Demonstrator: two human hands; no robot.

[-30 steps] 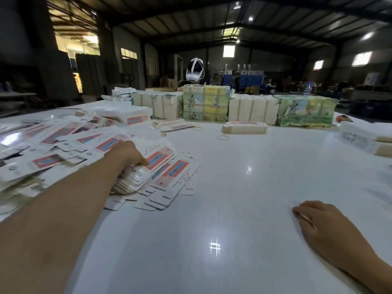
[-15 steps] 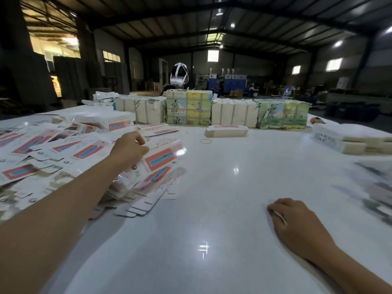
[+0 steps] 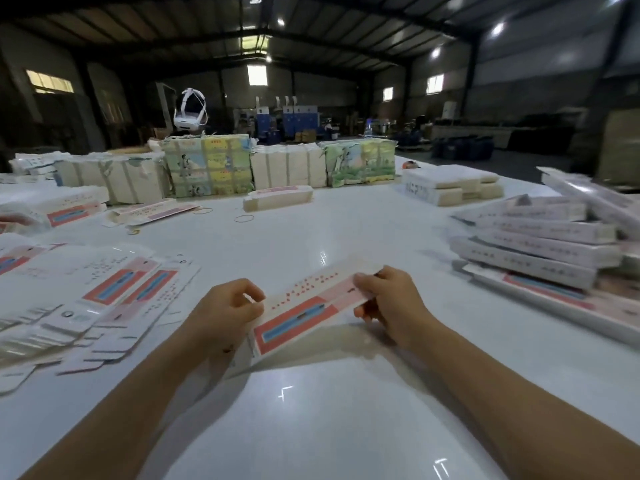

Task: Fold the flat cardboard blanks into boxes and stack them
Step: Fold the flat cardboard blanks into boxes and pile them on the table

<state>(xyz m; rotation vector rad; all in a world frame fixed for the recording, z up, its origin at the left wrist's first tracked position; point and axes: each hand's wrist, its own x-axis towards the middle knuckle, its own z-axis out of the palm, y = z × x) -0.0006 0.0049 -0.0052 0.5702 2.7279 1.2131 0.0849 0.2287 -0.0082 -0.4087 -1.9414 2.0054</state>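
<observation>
Both hands hold one flat cardboard blank (image 3: 304,306), white with a red and blue panel, just above the white table (image 3: 311,427) in front of me. My left hand (image 3: 225,313) pinches its left end and my right hand (image 3: 388,303) grips its right end. A spread pile of flat blanks (image 3: 104,289) lies to the left. On the right a stack of folded long boxes (image 3: 540,244) rests on the table.
Wrapped bundles (image 3: 207,166) stand in a row along the table's far edge, with a smaller bundle (image 3: 277,199) in front of them. Rubber bands (image 3: 244,218) lie loose nearby. More white packs (image 3: 450,185) sit at the far right. A white headset (image 3: 190,110) hangs behind.
My left hand lifted one blank off the left pile and brought it to the centre. My right hand rose from the table and took the blank's other end. The view turned right.
</observation>
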